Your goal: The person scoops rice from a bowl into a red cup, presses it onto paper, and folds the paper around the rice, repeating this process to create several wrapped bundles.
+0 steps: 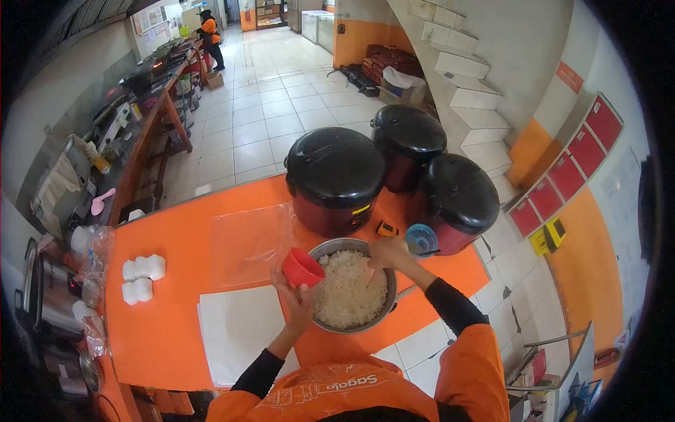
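Note:
My left hand (298, 301) holds a small red bowl (304, 268), tilted at the left rim of a metal pot (391, 304). White cooked rice (346, 295) fills much of the pot. Over the pot's upper right edge, my right hand (389, 253) is closed with its fingers pointing down toward the rice. Something pale pink shows below those fingers, too small to name. A stack of white paper sheets (235, 330) lies left of the pot, and a clear plastic sheet (253, 243) lies beyond it. A blue-rimmed clear cup (422, 240) stands beside my right hand.
Three rice cookers with black lids, one large (336, 169), stand at the orange table's far right. White foam-like pieces (143, 276) lie at the left. A cooking counter (133, 155) runs along the left wall, where another person (210, 36) stands far off. Stairs (467, 91) rise at right.

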A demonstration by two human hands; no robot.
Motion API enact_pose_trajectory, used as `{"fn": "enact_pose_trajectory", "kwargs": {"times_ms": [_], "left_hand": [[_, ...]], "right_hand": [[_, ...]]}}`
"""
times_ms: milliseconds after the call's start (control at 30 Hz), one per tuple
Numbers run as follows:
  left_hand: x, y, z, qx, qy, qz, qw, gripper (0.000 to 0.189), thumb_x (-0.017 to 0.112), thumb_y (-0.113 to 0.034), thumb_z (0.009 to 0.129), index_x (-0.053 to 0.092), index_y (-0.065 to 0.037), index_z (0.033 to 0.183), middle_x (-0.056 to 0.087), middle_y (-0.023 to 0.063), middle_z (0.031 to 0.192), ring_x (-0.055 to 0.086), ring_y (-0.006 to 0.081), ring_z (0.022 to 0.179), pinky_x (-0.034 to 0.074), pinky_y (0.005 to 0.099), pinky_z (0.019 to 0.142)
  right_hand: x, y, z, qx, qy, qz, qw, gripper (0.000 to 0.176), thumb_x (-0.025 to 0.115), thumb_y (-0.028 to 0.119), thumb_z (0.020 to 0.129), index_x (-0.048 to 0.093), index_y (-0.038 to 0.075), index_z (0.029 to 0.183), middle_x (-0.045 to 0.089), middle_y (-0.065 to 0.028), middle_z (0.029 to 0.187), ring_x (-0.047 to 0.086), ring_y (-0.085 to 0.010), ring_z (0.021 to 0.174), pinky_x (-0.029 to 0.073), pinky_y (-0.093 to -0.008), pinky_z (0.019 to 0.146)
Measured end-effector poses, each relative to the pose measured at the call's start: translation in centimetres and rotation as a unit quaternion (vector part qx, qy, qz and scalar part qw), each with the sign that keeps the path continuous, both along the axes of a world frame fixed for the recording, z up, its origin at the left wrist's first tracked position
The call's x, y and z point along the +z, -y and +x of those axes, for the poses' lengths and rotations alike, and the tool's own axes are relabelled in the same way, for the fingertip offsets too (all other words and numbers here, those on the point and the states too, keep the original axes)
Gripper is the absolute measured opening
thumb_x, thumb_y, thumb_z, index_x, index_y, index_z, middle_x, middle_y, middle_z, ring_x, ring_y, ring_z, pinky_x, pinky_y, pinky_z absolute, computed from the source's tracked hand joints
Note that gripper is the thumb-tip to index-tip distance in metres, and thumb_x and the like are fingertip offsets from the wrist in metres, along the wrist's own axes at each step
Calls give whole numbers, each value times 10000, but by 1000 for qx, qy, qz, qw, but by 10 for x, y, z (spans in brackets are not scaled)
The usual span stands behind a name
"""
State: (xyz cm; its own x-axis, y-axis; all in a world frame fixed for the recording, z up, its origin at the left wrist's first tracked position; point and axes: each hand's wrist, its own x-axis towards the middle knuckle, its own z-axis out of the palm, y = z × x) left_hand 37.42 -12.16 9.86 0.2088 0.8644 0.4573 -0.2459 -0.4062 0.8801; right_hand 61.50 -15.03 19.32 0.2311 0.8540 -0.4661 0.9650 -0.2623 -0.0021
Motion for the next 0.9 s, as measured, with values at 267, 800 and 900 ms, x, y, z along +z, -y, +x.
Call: {"fn": "enact_pose_trajectory", "kwargs": {"times_ms": [267, 800, 900], "left_hand": [[-14, -1, -3, 51, -39, 24, 998, 695, 456, -306, 969, 44, -20, 1452, 153, 193, 1466, 241, 300, 1345, 227, 424, 1100], [-8, 18, -4, 131, -45, 23, 990, 620, 339, -425, 999, 142, -32, 1437, 179, 174, 1439, 282, 300, 1310, 280, 430, 1069], [-4, 17, 0, 122, -35, 10, 992, 628, 348, -423, 999, 143, -23, 1437, 177, 178, 1440, 275, 307, 1315, 274, 427, 1072]], "right_hand": [[-27, 67, -75, 134, 70, 140, 979, 135, 621, 133, 747, 673, 43, 833, 668, -147, 776, 679, -273, 711, 541, -403, 589], [-22, -7, -12, 280, 105, 121, 947, 136, 585, 182, 795, 693, 126, 855, 688, -87, 760, 687, -255, 709, 543, -389, 585], [-7, -17, -14, 261, 71, 93, 958, 157, 592, 203, 788, 695, 110, 861, 690, -100, 785, 685, -274, 713, 544, -405, 616]]}}
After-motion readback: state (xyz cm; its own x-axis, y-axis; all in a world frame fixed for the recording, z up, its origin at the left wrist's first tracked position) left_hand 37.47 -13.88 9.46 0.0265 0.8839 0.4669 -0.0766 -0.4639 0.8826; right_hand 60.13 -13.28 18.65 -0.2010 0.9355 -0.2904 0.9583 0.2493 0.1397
